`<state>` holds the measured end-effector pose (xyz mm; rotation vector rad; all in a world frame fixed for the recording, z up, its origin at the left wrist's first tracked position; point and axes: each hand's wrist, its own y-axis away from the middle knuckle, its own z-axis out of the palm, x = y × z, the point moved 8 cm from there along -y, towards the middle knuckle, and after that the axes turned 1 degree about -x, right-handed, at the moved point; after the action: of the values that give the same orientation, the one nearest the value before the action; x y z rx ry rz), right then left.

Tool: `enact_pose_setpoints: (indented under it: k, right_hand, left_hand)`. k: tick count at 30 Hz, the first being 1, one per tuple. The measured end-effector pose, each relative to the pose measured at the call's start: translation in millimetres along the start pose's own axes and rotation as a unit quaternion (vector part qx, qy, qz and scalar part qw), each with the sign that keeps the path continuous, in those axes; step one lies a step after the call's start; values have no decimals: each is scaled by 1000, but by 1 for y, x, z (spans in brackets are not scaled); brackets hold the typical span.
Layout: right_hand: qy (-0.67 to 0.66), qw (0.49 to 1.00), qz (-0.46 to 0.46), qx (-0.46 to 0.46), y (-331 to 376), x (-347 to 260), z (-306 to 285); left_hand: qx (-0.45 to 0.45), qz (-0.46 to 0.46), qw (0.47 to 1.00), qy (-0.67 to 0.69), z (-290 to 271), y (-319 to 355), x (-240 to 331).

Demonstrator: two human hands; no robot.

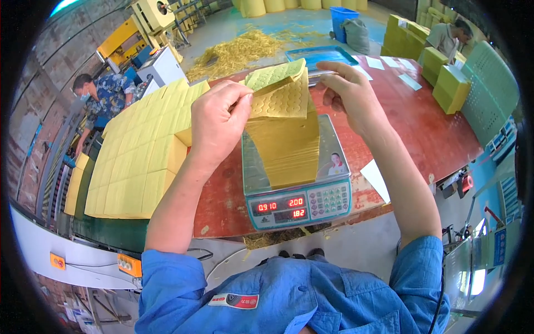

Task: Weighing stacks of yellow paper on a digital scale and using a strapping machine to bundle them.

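While both hands pinch it, yellow embossed sheet stack [285, 133], dotted, fanned, left hand [218, 119], right hand [349, 89], fingers closed, over scale [295, 189].

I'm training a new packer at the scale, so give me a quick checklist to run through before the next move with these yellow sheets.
1. Left hand grips the lifted sheets: ok, fingers pinch the left edge.
2. Right hand steadies them: ok, at the upper right edge.
3. Stack sits on the scale pan: ok, within the platform.
4. Display lit and readable: ok, red digits show.
5. Sheet count in the stack: cannot tell.
6. Spare yellow stacks within reach: ok, on the table to the left.
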<state>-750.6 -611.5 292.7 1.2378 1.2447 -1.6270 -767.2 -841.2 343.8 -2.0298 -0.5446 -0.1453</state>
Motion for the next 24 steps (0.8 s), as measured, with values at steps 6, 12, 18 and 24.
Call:
enact_pose_setpoints:
  k: [6, 12, 18, 24]
  right_hand:
    - [-106, 987, 106, -63, 0, -15, 27]
    - [-47, 995, -46, -81, 6, -45, 19]
    - [-68, 976, -196, 71, 61, -44, -59]
    - [-83, 963, -222, 126, 77, -27, -113]
  left_hand:
    - [20, 64, 997, -47, -4, -6, 30]
    - [73, 163, 980, -83, -32, 10, 58]
    - [181, 30, 980, 78, -76, 59, 37]
    - [162, -70, 984, 30, -75, 111, 17]
